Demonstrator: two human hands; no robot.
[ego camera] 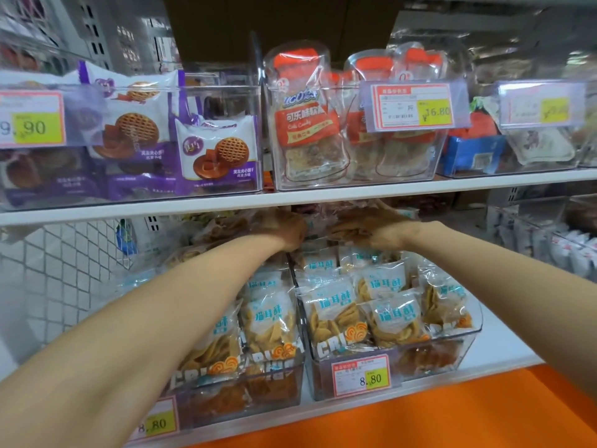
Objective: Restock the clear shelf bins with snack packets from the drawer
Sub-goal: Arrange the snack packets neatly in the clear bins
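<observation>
The left hand (286, 227) and right hand (368, 227) reach deep under the upper shelf (193, 206), over the back of the clear bins (465, 344). Blur hides whether either grips a packet. They are probably settling stock at the rear. Crisp packets (394, 315) fill both bins, so next the hands must withdraw without dragging any out. The bins stand on a white shelf board (504, 347) above an orange panel (452, 412). No drawer is in view.

I read 8.80 on the lower price tag (361, 376) (CRI on the snack packets (334, 345) above it), 16.80 on the upper price tag (413, 106).
</observation>
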